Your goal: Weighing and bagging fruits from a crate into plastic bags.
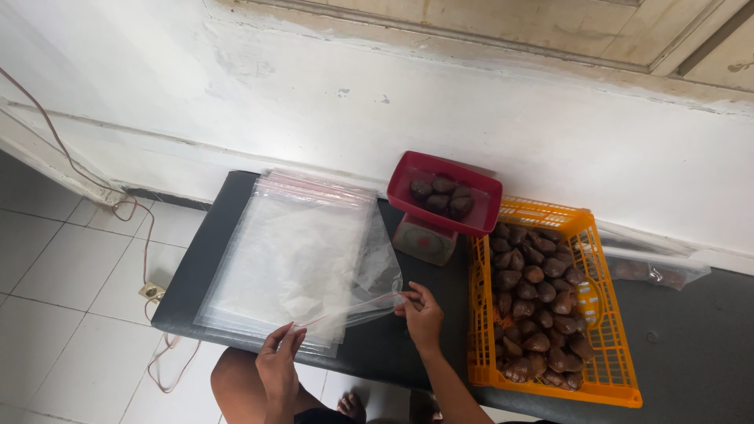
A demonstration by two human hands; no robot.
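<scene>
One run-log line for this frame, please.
left hand: pinching top clear zip bag edge | right hand: pinching same edge | bag stack on black bench | brown fruits: orange crate, red scale tray

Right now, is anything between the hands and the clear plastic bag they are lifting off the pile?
No. The left hand and the right hand each already pinch the open edge of the clear plastic zip bag, lifted over the stack of clear bags on the dark bench. Nothing visible lies between.

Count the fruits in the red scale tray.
5 brown fruits show in the red tray on the scale: two at the back, three in front, bunched mid-tray. Others could be hidden beneath or behind the near rim.
</scene>
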